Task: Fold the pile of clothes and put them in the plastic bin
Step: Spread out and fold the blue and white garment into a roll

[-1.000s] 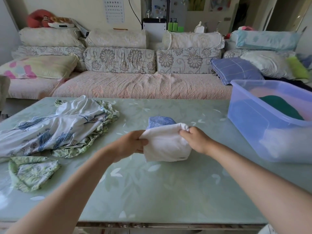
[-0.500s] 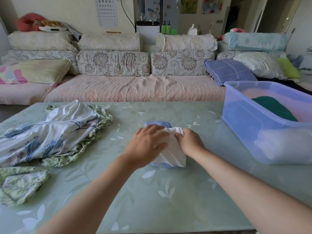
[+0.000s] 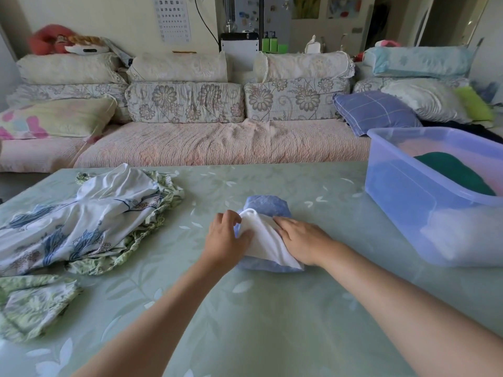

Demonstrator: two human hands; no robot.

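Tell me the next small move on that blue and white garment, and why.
Probably tuck the white edge down flat. The left hand pinches that edge of the blue and white garment while the right hand presses it flat on the table, so the fold looks unfinished; the plastic bin stands to the right.

Left hand pinches the white-and-blue garment; right hand presses it flat.

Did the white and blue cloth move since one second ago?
Yes. Its white part was lifted off the table; now the cloth lies down flat on it, under the left hand and right hand, left of the bin.
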